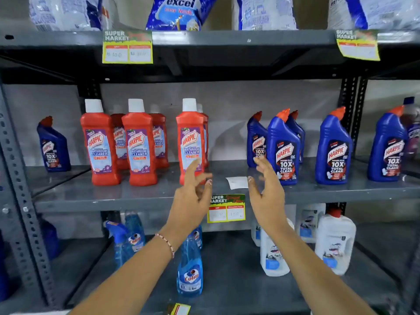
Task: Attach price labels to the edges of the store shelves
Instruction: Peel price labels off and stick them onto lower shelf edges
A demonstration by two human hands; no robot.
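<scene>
A yellow and green price label hangs on the front edge of the middle shelf, between my two hands. My left hand is just left of it, fingers spread, holding nothing. On the label's right, my right hand is raised with fingers apart and empty too. A small white paper slip lies on the shelf surface just above the label. Two more labels hang on the top shelf edge, one at the left and one at the right. Another label lies at the bottom edge of view.
Red Harpic bottles stand left on the middle shelf and blue Harpic bottles stand right. Blue Colin spray bottles and white bottles fill the lower shelf. Detergent bags sit on top. A perforated upright rises at left.
</scene>
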